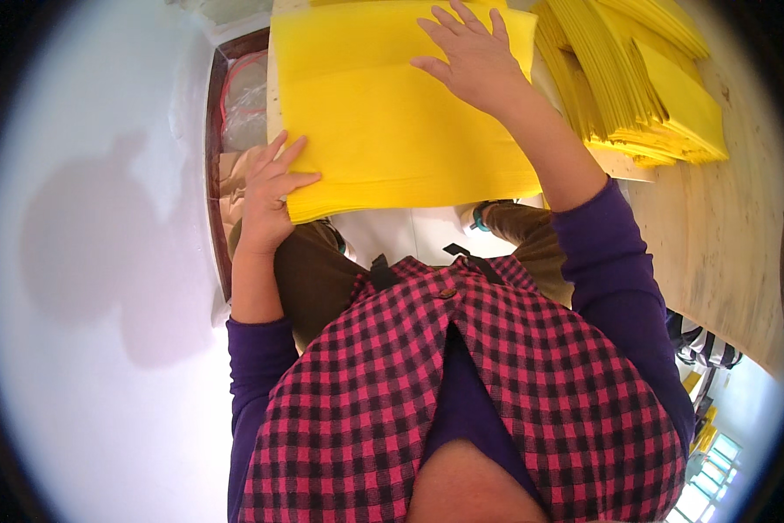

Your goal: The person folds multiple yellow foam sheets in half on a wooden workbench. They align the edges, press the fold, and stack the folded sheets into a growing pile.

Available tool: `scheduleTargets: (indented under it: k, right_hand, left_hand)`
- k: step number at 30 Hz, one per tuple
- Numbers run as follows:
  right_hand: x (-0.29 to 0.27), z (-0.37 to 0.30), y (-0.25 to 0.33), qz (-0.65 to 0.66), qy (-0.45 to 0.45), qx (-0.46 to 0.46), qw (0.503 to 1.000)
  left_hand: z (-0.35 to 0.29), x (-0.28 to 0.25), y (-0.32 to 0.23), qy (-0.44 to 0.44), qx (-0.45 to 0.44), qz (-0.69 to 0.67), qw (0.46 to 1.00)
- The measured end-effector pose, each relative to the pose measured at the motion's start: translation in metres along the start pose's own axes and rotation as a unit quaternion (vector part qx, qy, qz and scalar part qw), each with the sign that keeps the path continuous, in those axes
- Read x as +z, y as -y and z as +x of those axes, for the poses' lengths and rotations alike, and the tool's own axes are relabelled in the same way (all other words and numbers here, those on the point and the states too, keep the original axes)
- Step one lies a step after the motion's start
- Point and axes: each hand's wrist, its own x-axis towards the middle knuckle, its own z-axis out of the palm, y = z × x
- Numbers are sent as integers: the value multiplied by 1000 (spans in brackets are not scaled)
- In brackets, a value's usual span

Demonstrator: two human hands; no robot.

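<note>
A stack of yellow fabric-like sheets (392,113) lies in front of me, its many layers showing along the near edge. At the stack's near left corner is my left hand (270,187), fingers spread over the edge and thumb pointing inward along the top sheet. My right hand (475,57) rests flat, or hovers just above, the far right part of the top sheet, its fingers spread apart. Neither hand has anything visibly gripped in it.
Folded yellow bundles (636,78) are piled to the right on a pale wooden tabletop (705,218). On the left, a dark-framed opening (213,166) holds clear plastic (248,100) and brown cardboard. A white wall (87,392) runs along my left side.
</note>
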Motion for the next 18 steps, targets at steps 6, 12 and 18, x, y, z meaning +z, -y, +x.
scheduleTargets:
  k: [6,12,18]
  right_hand:
    - [-24,-62,3,320,213,22,923]
    - [-56,-123,26,330,237,19,914]
    - [-57,-154,31,255,225,79,937]
  left_hand:
    - [3,-1,-5,-2,-12,-24,1000]
    - [5,1,-9,-21,-40,-34,998]
    - [10,-1,-14,-18,-51,-60,997]
